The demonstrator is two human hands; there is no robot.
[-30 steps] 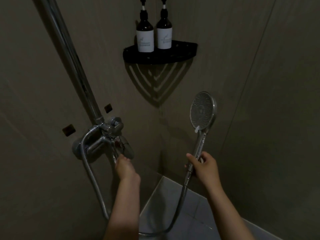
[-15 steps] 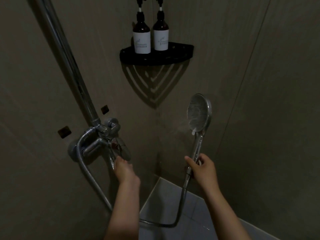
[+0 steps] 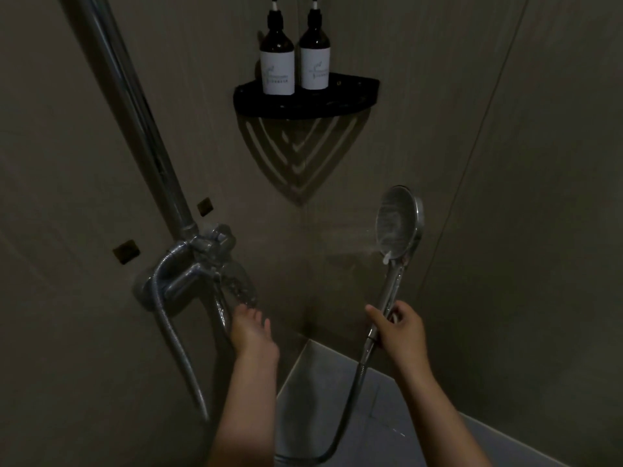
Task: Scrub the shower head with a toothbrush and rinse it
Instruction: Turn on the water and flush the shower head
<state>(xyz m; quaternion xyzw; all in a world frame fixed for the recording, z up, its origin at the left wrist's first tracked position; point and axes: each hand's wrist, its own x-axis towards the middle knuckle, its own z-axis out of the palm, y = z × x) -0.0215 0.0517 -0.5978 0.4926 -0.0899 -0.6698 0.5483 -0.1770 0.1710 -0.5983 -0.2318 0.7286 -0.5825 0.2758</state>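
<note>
A round chrome shower head (image 3: 397, 225) stands upright on its handle, its face turned left. A faint spray leaves the face toward the left wall. My right hand (image 3: 399, 328) is closed around the lower handle, where the metal hose (image 3: 347, 412) joins it. My left hand (image 3: 251, 328) is just below the lever of the chrome mixer tap (image 3: 202, 261) on the left wall, fingers slightly apart and fingertips at the lever's tip. No toothbrush is in view.
A chrome riser pipe (image 3: 135, 106) runs up from the tap. A black corner shelf (image 3: 303, 102) above carries two dark pump bottles (image 3: 277, 59). Tiled walls close in on the left and right. The pale shower floor (image 3: 337, 382) lies below.
Spray has started from the shower head, and the head has turned more edge-on to the left. My left hand has slipped down from the tap lever.
</note>
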